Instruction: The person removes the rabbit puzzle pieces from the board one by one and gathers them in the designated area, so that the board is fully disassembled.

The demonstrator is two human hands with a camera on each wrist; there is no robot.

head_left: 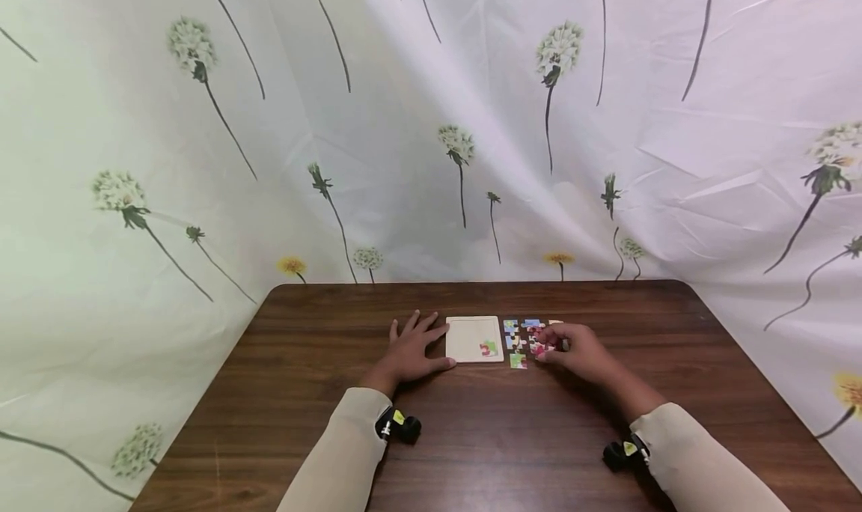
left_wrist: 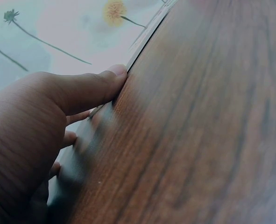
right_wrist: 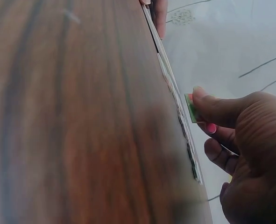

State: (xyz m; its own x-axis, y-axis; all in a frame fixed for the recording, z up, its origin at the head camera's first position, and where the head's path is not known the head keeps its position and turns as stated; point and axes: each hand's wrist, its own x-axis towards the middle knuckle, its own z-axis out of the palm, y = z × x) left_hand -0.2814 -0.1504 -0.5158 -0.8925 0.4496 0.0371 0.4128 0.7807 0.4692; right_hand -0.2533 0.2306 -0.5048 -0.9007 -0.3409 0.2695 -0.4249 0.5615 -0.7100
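Observation:
A pale square puzzle tray (head_left: 465, 338) lies on the table, with a small joined patch of green and red pieces (head_left: 488, 347) in its lower right corner. My left hand (head_left: 412, 351) rests at the tray's left side, fingers spread, thumb tip at the lower left corner. Over the loose pieces to the right, my right hand (head_left: 581, 353) pinches a green and red puzzle piece (right_wrist: 192, 109) between thumb and fingers, raised above the table in the right wrist view. Blue and yellow loose pieces (head_left: 513, 342) lie beside the tray, and a green one (head_left: 518, 361) sits nearest me.
The brown wood table (head_left: 498, 437) carries everything and ends at a far edge against a white flowered cloth (head_left: 404, 160). Pink-toned pieces (head_left: 534, 331) lie partly hidden behind my right fingers. Each wrist wears a small black camera (head_left: 407, 428).

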